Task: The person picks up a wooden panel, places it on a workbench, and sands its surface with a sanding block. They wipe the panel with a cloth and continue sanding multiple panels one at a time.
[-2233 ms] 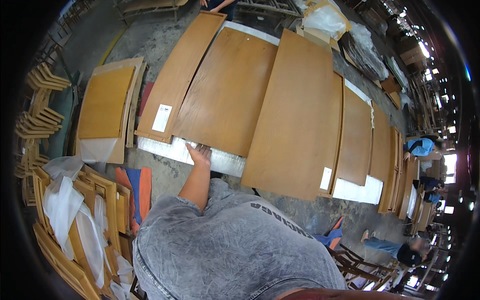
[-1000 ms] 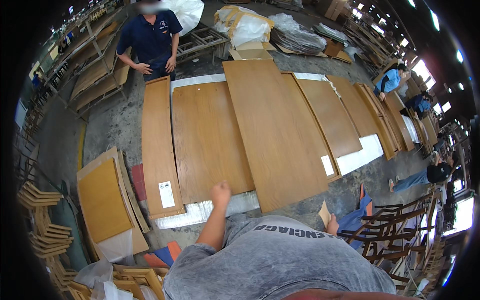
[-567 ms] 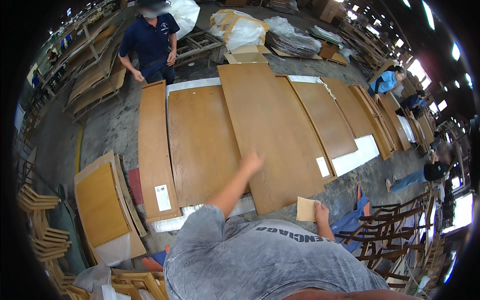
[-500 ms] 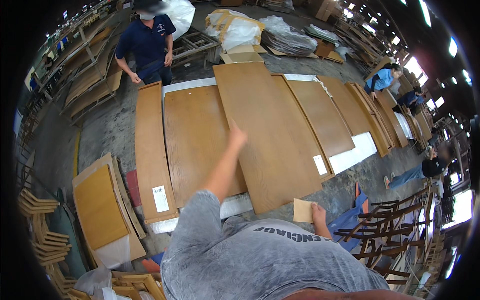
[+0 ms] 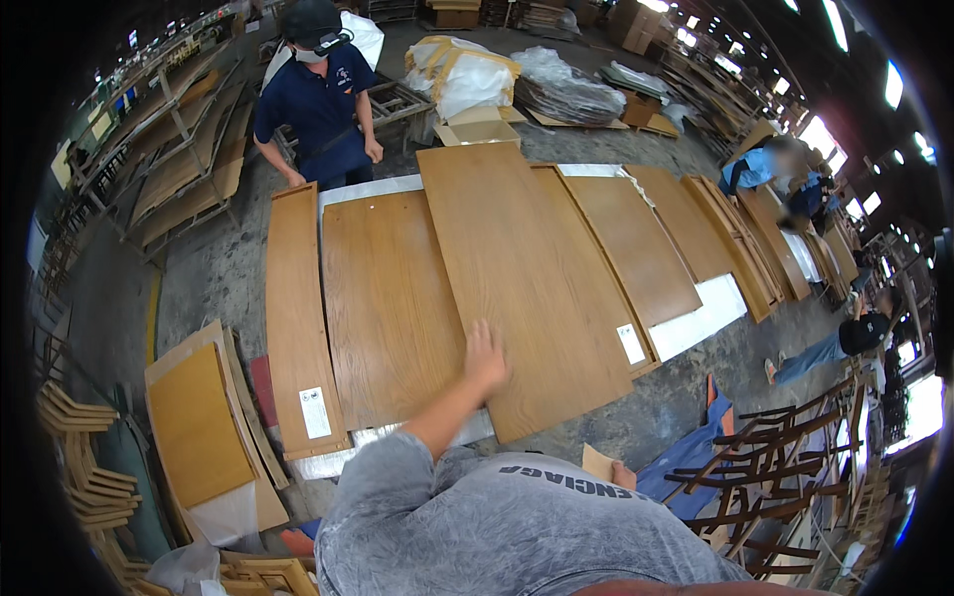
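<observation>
A long brown wooden panel [image 5: 537,288] lies aslant on top of other boards in front of me. On its left edge, near its lower end, rests my left hand [image 5: 486,358], fingers stretched out and slightly blurred. My right hand [image 5: 623,475] is low by my right side, partly hidden by my shirt. It grips a tan sheet [image 5: 597,463] that looks like sandpaper. Left of the long panel is a wide wooden panel [image 5: 388,308], then a narrow framed panel [image 5: 296,318] with a white label.
Opposite, a person in dark blue [image 5: 323,109] stands with one hand at the narrow panel's far end. More boards [image 5: 636,248] lie to the right. Dark wooden frames [image 5: 775,467] are piled at lower right. A board stack [image 5: 204,417] stands at left.
My left hand has slid down the panel toward me, from a pointing finger to spread fingers. My right hand with the sheet has dropped lower. The person opposite has leaned in toward the boards.
</observation>
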Action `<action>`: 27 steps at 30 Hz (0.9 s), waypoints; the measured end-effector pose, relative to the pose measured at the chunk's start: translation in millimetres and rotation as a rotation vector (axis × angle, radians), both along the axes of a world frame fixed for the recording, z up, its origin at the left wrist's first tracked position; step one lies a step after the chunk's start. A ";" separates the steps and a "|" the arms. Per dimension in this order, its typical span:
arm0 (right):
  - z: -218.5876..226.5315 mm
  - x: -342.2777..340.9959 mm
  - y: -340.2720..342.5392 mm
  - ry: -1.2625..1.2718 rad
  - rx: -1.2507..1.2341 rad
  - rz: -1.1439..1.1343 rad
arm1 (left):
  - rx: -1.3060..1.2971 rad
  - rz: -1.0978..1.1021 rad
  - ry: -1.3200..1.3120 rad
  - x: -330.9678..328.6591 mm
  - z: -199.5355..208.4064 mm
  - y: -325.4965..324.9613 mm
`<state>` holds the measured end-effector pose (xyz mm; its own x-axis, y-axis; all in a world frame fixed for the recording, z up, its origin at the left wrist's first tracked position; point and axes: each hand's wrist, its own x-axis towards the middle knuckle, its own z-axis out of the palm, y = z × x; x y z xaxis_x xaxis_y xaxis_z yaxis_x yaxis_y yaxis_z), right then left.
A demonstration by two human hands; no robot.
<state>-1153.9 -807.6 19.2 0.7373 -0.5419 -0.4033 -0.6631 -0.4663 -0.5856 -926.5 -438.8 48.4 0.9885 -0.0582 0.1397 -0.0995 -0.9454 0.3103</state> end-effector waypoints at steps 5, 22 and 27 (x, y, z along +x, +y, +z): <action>-9.1 20.9 -14.1 -0.074 -0.120 0.051 | -0.211 -0.339 -0.070 -83.9 -6.8 -35.7; 47.4 140.3 90.2 -0.128 0.325 0.135 | -0.262 -0.237 -0.134 -86.0 -20.5 -19.1; 27.6 155.3 102.2 -0.060 0.148 0.291 | -0.260 -0.266 -0.142 -81.2 -14.9 -23.4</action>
